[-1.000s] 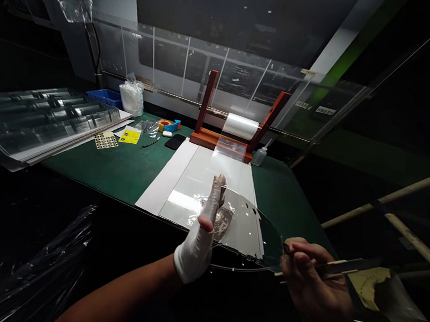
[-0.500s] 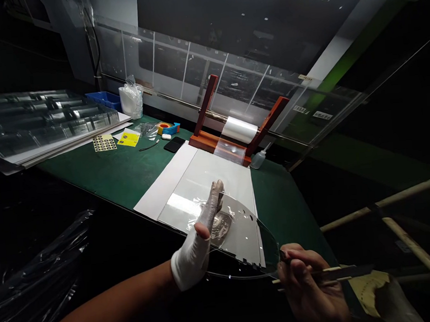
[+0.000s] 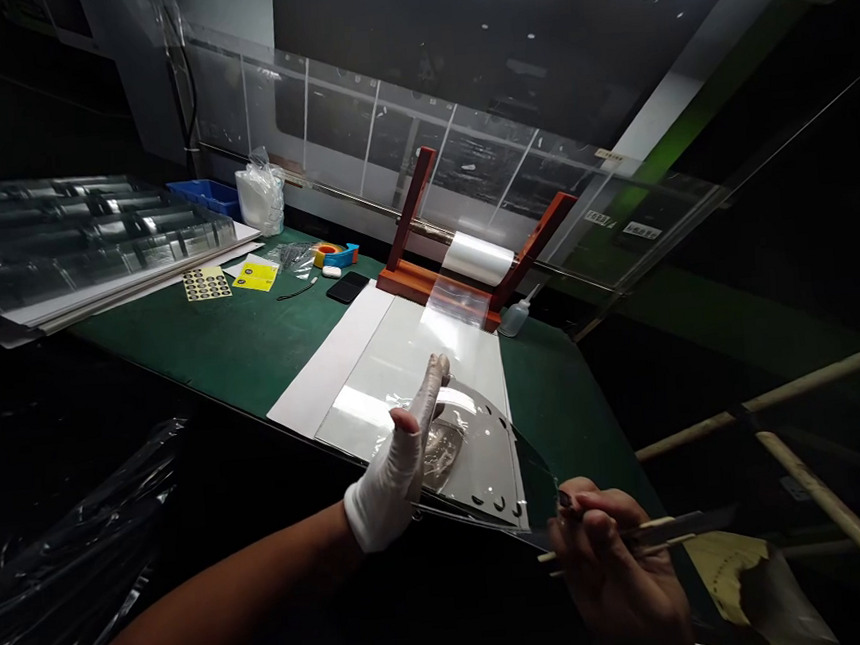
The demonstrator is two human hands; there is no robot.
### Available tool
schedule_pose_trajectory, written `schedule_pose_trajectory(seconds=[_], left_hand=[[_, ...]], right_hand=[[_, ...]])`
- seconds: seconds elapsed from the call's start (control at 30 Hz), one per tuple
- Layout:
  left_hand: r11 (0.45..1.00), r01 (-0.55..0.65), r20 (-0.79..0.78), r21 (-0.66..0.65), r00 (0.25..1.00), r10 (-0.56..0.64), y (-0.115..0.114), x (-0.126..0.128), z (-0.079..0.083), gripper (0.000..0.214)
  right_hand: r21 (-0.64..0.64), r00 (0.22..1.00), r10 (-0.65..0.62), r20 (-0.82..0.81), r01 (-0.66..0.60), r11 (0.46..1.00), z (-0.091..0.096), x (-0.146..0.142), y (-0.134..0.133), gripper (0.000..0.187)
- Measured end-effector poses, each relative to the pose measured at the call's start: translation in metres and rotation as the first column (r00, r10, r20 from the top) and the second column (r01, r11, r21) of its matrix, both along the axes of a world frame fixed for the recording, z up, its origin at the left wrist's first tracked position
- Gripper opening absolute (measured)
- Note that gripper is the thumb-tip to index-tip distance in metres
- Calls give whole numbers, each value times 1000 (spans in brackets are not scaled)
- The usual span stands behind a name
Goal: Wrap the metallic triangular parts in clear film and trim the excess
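Note:
Between my hands is a clear, curved, visor-like panel (image 3: 481, 459), tilted, with small dark notch-like marks along two edges. My left hand (image 3: 404, 455), in a white glove with the thumb tip bare, steadies its left side with long, straight fingers. Bare and closed, my right hand (image 3: 623, 557) pinches a small dark part at the panel's right edge. Thin pale sticks (image 3: 663, 533) and a dark blade-like strip also lie in its fingers; their kind is unclear. Beneath the panel a clear sheet rests on a white board (image 3: 373, 358).
A wooden stand (image 3: 416, 284) carries a clear film roll (image 3: 479, 258) at the back. Nearby are a squeeze bottle (image 3: 514, 317), phone (image 3: 348, 287), tape dispenser (image 3: 338, 255) and yellow stickers (image 3: 255, 276). Plastic trays (image 3: 91, 232) stack at left. Wooden bars (image 3: 838, 508) stand right.
The panel has tilted in my hands, so its lower edge and reflections sit differently. My left thumb has moved up slightly. My right hand keeps its pinch, shifted a little left and up.

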State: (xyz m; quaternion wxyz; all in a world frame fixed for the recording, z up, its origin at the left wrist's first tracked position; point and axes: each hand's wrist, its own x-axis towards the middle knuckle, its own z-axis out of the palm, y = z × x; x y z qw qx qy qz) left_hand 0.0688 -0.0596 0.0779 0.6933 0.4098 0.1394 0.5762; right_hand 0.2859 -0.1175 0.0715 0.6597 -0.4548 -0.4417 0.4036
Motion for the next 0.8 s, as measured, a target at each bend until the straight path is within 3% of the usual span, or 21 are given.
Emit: schedule_pose_trajectory(seconds=[0.2, 0.4, 0.6, 0.8], left_hand=[[984, 139, 118, -106, 985, -127, 2, -1, 14, 95], [982, 142, 86, -122, 987, -133, 5, -1, 18, 90], [979, 103, 7, -177, 995, -103, 6, 1, 14, 92], [971, 135, 54, -198, 990, -127, 7, -2, 4, 87]], right_hand=[[-9, 999, 20, -39, -20, 1000, 7, -4, 1, 18], [-63, 992, 37, -119, -44, 997, 0, -6, -3, 18], [-147, 991, 6, -135, -26, 989, 6, -10, -9, 22], [-164, 990, 31, -138, -54, 985, 14, -18, -11, 21]])
